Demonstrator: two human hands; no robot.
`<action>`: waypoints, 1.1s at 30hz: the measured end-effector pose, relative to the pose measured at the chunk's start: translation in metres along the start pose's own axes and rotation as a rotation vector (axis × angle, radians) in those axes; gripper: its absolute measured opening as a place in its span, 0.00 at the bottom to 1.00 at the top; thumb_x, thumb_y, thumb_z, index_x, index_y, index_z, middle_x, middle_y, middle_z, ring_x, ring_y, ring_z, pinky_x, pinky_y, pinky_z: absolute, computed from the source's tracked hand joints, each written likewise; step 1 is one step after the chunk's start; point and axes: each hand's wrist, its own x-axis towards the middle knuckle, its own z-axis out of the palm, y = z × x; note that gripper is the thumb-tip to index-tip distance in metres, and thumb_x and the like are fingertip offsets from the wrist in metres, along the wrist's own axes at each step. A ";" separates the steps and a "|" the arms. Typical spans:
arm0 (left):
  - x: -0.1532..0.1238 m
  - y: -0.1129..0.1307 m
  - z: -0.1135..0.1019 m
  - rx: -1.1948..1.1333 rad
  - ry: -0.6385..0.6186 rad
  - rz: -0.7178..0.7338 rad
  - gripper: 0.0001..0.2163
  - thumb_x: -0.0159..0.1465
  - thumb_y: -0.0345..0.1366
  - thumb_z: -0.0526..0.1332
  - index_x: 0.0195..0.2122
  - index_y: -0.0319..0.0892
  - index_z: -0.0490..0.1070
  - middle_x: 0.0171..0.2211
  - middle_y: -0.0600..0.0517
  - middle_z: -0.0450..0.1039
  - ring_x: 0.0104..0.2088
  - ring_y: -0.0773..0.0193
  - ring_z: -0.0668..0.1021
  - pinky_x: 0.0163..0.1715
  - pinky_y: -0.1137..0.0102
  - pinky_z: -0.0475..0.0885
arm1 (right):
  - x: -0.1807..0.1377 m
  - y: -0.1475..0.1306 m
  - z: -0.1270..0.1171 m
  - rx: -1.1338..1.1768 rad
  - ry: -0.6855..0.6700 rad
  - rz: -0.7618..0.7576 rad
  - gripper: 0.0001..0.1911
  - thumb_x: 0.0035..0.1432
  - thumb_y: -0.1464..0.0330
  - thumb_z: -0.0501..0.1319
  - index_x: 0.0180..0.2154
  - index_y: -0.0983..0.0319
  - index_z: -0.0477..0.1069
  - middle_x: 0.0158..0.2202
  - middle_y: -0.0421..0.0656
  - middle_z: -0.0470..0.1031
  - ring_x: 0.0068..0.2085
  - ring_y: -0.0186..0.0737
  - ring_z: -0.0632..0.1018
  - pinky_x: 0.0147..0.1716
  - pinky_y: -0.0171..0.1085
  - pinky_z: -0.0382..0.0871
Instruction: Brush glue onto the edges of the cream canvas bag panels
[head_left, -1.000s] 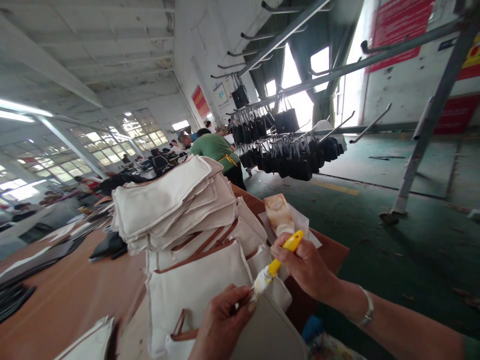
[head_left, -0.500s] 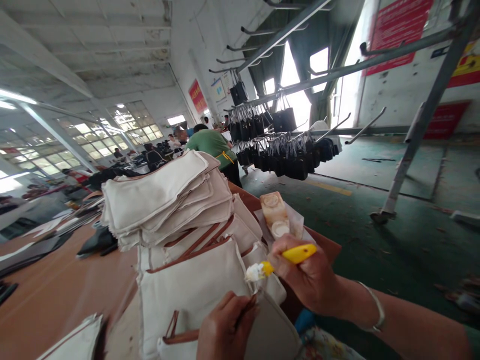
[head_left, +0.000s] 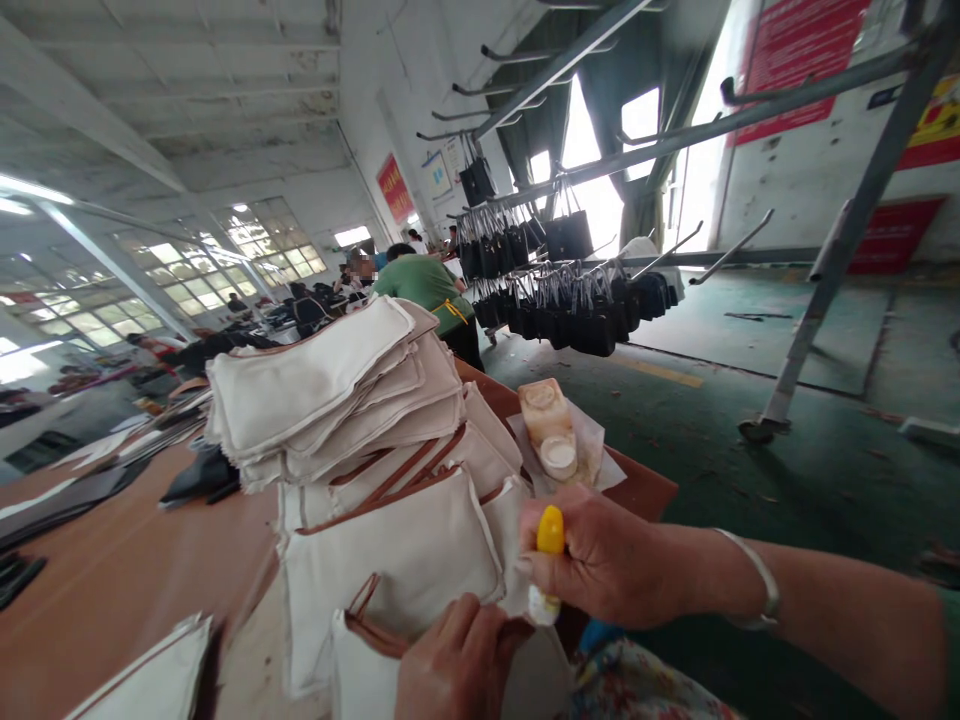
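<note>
My right hand grips a yellow-handled brush, its white-coated bristles pointing down beside the edge of a cream fabric pouch. Whether the bristles touch the fabric, I cannot tell. Fingers bent over the brown-trimmed upper edge, my left hand holds that pouch at the front; a brown loop stands up from its corner. Just behind it another cream pouch leans against the pile. Beyond my right hand, a stained tray with a round white cup rests on a paper sheet.
A tall stack of cream pouches stands on the brown table. Another pouch lies front left, with black pieces behind. A person in green bends over beyond the stack. Black bags hang from a wheeled metal rack.
My right hand has turned the brush from nearly level to bristles-down and lowered it. The pouch in my left hand has shifted, its loop now higher and farther right.
</note>
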 end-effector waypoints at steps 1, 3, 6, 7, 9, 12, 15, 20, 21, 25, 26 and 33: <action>0.001 0.001 -0.005 0.024 0.006 -0.003 0.09 0.70 0.41 0.54 0.37 0.50 0.73 0.30 0.50 0.74 0.32 0.61 0.79 0.29 0.68 0.70 | -0.004 -0.002 -0.005 0.012 0.007 0.017 0.09 0.61 0.68 0.57 0.28 0.62 0.64 0.22 0.36 0.64 0.24 0.30 0.63 0.25 0.32 0.58; 0.008 0.008 -0.024 0.035 0.057 -0.029 0.09 0.70 0.41 0.55 0.36 0.49 0.73 0.29 0.51 0.74 0.30 0.62 0.78 0.29 0.68 0.69 | -0.013 -0.006 -0.021 0.027 0.158 0.046 0.12 0.64 0.65 0.57 0.28 0.62 0.65 0.23 0.37 0.65 0.25 0.31 0.65 0.25 0.32 0.60; 0.027 0.025 -0.074 -0.119 0.128 0.033 0.12 0.69 0.45 0.57 0.32 0.47 0.74 0.26 0.53 0.72 0.26 0.66 0.76 0.25 0.70 0.66 | -0.025 -0.010 -0.051 0.091 0.578 0.071 0.14 0.65 0.62 0.59 0.29 0.62 0.69 0.22 0.37 0.64 0.22 0.30 0.64 0.21 0.31 0.57; 0.033 0.030 -0.096 -0.216 0.114 0.073 0.16 0.69 0.49 0.55 0.31 0.47 0.74 0.25 0.52 0.72 0.25 0.66 0.75 0.24 0.70 0.65 | -0.027 -0.010 -0.061 0.143 0.713 0.076 0.13 0.64 0.61 0.60 0.30 0.61 0.69 0.20 0.36 0.62 0.21 0.30 0.62 0.19 0.31 0.55; 0.044 0.034 -0.141 -0.420 0.063 0.106 0.28 0.68 0.59 0.45 0.29 0.47 0.75 0.24 0.51 0.72 0.24 0.65 0.73 0.24 0.69 0.65 | -0.029 -0.007 -0.080 0.267 0.915 0.066 0.12 0.63 0.60 0.63 0.31 0.61 0.70 0.17 0.35 0.60 0.18 0.29 0.60 0.16 0.31 0.51; 0.054 0.019 -0.192 -0.592 -0.110 0.085 0.43 0.59 0.70 0.30 0.26 0.48 0.79 0.23 0.46 0.72 0.24 0.61 0.72 0.26 0.65 0.68 | -0.029 0.006 -0.100 0.321 1.033 0.052 0.12 0.60 0.61 0.65 0.31 0.61 0.69 0.16 0.34 0.59 0.17 0.28 0.59 0.15 0.30 0.49; 0.057 -0.020 -0.198 -0.675 -0.295 0.021 0.46 0.57 0.71 0.26 0.22 0.48 0.79 0.21 0.46 0.71 0.25 0.59 0.72 0.33 0.63 0.70 | -0.030 0.029 -0.102 0.237 0.976 0.119 0.14 0.61 0.59 0.65 0.31 0.62 0.69 0.16 0.34 0.60 0.17 0.28 0.59 0.15 0.30 0.49; 0.030 -0.090 -0.125 -0.475 -0.418 -0.416 0.34 0.69 0.57 0.36 0.27 0.44 0.76 0.25 0.50 0.73 0.29 0.60 0.74 0.37 0.65 0.69 | -0.041 0.064 -0.071 0.207 0.841 0.291 0.17 0.62 0.56 0.63 0.31 0.62 0.69 0.17 0.35 0.61 0.19 0.29 0.61 0.17 0.31 0.52; 0.021 -0.096 -0.107 -0.388 -0.418 -0.471 0.30 0.70 0.55 0.40 0.29 0.43 0.74 0.26 0.50 0.74 0.30 0.59 0.75 0.36 0.66 0.68 | -0.044 0.069 -0.063 0.214 0.826 0.316 0.17 0.63 0.55 0.62 0.31 0.63 0.69 0.17 0.35 0.61 0.19 0.29 0.61 0.17 0.32 0.52; -0.006 -0.080 -0.046 -0.231 -0.350 -0.455 0.11 0.67 0.42 0.54 0.34 0.43 0.71 0.34 0.50 0.73 0.36 0.59 0.74 0.39 0.66 0.65 | -0.054 0.088 -0.042 0.271 0.809 0.390 0.18 0.62 0.55 0.63 0.31 0.63 0.69 0.19 0.35 0.62 0.19 0.29 0.61 0.18 0.32 0.53; -0.009 -0.068 -0.035 -0.225 -0.358 -0.413 0.08 0.67 0.40 0.55 0.37 0.44 0.72 0.38 0.50 0.73 0.40 0.59 0.74 0.42 0.65 0.66 | -0.055 0.092 -0.039 0.278 0.811 0.406 0.18 0.62 0.55 0.63 0.31 0.63 0.69 0.19 0.35 0.62 0.19 0.29 0.62 0.18 0.31 0.52; -0.005 -0.007 0.034 0.047 -0.251 -0.357 0.06 0.66 0.34 0.59 0.43 0.46 0.73 0.42 0.49 0.74 0.44 0.51 0.74 0.44 0.57 0.68 | -0.056 0.103 -0.034 0.258 0.833 0.411 0.18 0.61 0.53 0.63 0.30 0.61 0.69 0.16 0.35 0.61 0.18 0.30 0.62 0.17 0.31 0.53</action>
